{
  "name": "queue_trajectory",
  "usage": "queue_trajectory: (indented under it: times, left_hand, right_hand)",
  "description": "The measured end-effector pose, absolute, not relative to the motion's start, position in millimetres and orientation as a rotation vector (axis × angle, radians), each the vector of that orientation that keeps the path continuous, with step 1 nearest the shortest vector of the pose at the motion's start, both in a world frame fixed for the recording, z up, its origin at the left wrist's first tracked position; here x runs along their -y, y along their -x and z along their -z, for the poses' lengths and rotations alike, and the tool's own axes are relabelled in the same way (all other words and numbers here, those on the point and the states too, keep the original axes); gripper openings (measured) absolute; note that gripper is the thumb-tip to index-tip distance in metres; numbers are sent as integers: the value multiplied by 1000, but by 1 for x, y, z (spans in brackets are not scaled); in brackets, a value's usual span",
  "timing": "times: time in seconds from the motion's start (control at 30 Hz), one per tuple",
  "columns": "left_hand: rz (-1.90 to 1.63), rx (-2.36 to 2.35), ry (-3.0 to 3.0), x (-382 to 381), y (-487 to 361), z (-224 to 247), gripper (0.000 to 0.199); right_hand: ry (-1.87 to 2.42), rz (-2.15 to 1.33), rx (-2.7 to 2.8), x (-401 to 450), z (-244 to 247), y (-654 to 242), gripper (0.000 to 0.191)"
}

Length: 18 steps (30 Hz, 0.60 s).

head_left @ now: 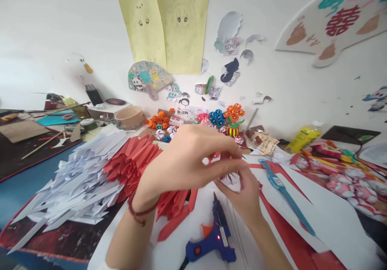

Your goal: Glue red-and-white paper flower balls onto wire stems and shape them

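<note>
My left hand (193,157), with a dark red cord at the wrist, arches over the middle of the table. Its fingers are closed and meet those of my right hand (244,193), which curls in from the right. Between them is a small red-and-white paper piece (229,178), mostly hidden behind the fingers. Just below the hands lies a blue glue gun (222,229) with a small red light lit and its nozzle pointing away from me. Folded red paper strips (173,205) lie beside my left wrist.
A heap of white paper strips (81,181) and red ones (133,161) spreads at left. A blue watch (281,187) lies on white paper at right. Behind stand colourful paper flowers (217,118), a round wooden box (129,117) and a yellow bottle (304,137).
</note>
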<state>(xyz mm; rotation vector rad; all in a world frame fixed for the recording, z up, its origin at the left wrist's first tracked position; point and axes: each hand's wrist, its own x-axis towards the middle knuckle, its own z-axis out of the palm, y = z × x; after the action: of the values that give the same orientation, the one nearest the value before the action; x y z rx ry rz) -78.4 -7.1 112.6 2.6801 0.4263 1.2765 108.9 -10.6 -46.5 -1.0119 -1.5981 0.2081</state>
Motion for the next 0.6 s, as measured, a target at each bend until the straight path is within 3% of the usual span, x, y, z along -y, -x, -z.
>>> queue_trajectory:
  times: [0.3, 0.6]
  left_hand:
    - [-1165, -336, -2664, 26, 101, -135, 22]
    - [-987, -412, -2750, 27, 103, -138, 8]
  right_hand:
    - [838, 202, 1666, 30, 35, -103, 40]
    - [911, 52, 1637, 31, 47, -103, 51]
